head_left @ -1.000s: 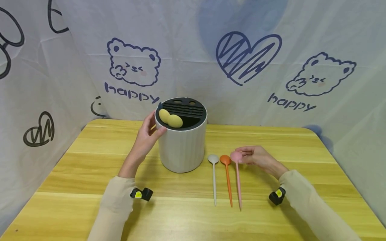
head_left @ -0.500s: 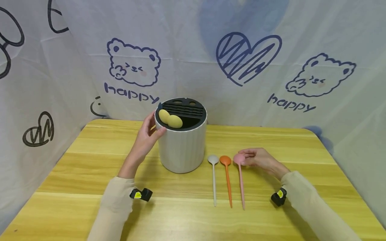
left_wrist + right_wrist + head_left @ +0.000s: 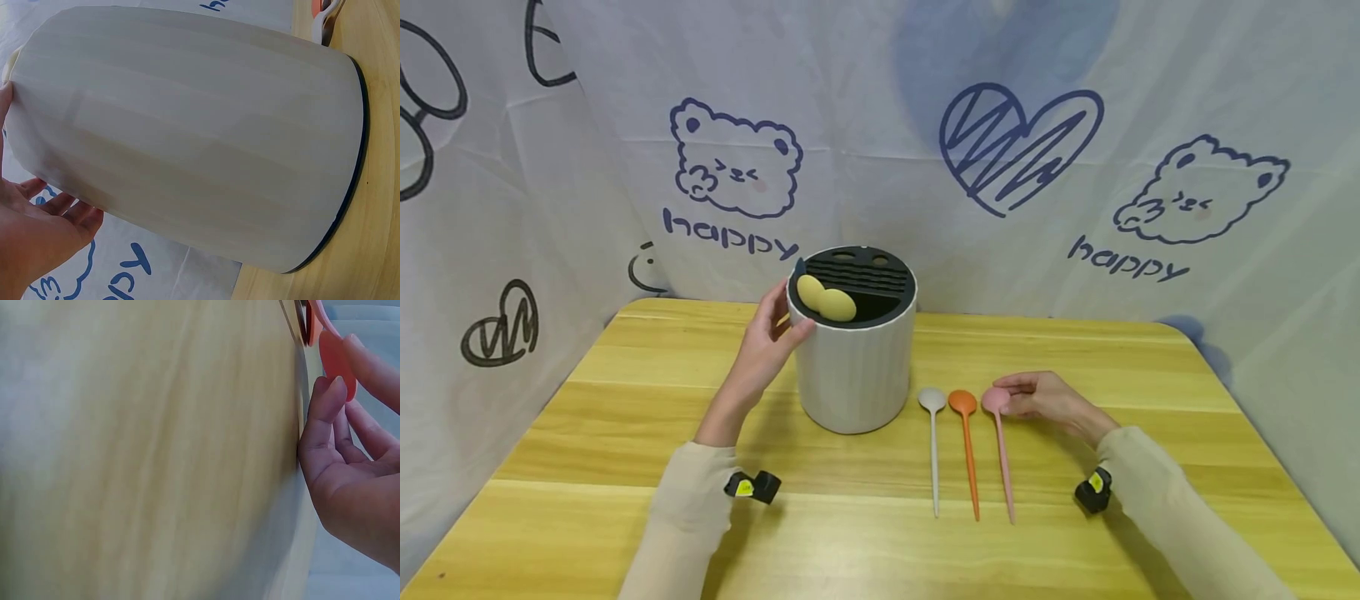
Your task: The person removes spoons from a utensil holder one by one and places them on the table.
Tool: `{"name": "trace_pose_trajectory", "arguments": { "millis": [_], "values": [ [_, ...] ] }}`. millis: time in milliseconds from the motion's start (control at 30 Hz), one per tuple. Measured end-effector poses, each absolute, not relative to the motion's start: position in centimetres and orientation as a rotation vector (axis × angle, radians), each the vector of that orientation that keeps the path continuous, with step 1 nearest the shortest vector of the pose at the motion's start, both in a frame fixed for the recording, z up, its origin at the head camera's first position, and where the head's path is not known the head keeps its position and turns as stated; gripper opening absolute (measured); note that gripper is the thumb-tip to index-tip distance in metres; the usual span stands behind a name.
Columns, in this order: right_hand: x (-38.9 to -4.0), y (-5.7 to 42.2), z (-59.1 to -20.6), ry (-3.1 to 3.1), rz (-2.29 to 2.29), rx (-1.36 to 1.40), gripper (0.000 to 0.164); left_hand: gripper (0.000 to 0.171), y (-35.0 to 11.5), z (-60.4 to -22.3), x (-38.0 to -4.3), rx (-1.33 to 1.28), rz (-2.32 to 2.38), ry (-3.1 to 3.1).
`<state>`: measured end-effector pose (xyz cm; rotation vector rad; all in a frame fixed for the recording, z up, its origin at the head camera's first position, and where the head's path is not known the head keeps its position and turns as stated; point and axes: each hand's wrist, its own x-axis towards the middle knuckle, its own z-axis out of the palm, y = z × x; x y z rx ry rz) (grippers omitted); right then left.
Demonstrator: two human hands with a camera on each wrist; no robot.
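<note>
Tabletop (image 3: 385,187) bears canister (image 3: 200,134); seemingly black base (image 3: 366,119), left-wrist view only.

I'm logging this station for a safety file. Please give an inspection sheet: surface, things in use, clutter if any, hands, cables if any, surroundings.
Surface: wooden table, striped grain.
Things in use: white container upright, two yellow ovals at its black top; grey spoon, orange spoon and pink spoon side by side to its right.
Clutter: nothing seen.
Hands: left hand grips white container near its top; right hand pinches pink spoon at its broad end.
Cables: nothing seen.
Surroundings: pale printed cloth behind the table.
</note>
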<state>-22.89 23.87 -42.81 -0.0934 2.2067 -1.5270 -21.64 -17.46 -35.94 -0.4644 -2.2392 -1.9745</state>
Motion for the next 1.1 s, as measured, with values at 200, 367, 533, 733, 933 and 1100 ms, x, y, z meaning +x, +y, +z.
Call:
{"name": "trace_pose_trajectory", "arguments": {
  "millis": [200, 367, 533, 733, 933, 1100],
  "values": [
    [-22.93, 23.72, -42.76, 2.218, -1.503, -0.104, 0.057, 0.075, -17.50, -35.90, -21.56, -0.466, -1.971, -2.240],
    [-22.88, 23.58, -42.66, 2.261, -1.452, -0.125, 0.057, 0.075, -17.48, -35.97, -21.53, -0.463, -1.973, -2.233],
    [-22.69, 23.64, -42.59, 2.320, -1.382, -0.155, 0.056, 0.076, -17.23, -36.02, -21.60, -0.475, -1.970, -2.240],
    [-22.74, 23.73, -42.67, 2.342, -1.368, -0.180, 0.058, 0.075, -17.27, -35.97, -21.59, -0.465, -1.968, -2.243],
    [-22.91, 23.68, -42.93, 2.341, -1.378, -0.180, 0.057, 0.076, -17.34, -35.94, -21.58, -0.471, -1.962, -2.242],
    [-23.01, 23.53, -42.98, 2.365, -1.358, -0.186, 0.057, 0.076, -17.40, -35.90, -21.50, -0.466, -1.962, -2.245]
  ]
}}
